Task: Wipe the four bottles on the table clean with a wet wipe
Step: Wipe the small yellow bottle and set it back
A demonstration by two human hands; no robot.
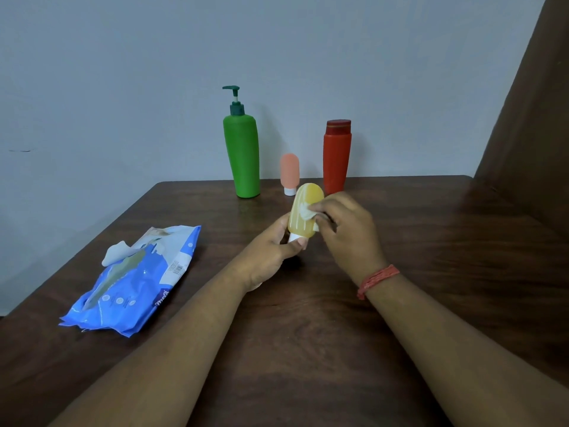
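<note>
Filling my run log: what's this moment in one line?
left hand: holds yellow bottle | right hand: wipe on it | three bottles waiting

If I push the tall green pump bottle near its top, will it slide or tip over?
The green pump bottle would probably tip rather than slide: it stands tall on a narrow base and seems to lean slightly. Its smooth plastic looks slippery, more so if wet from wiping. The pump head sticks out sideways, so it may catch a finger.
</note>
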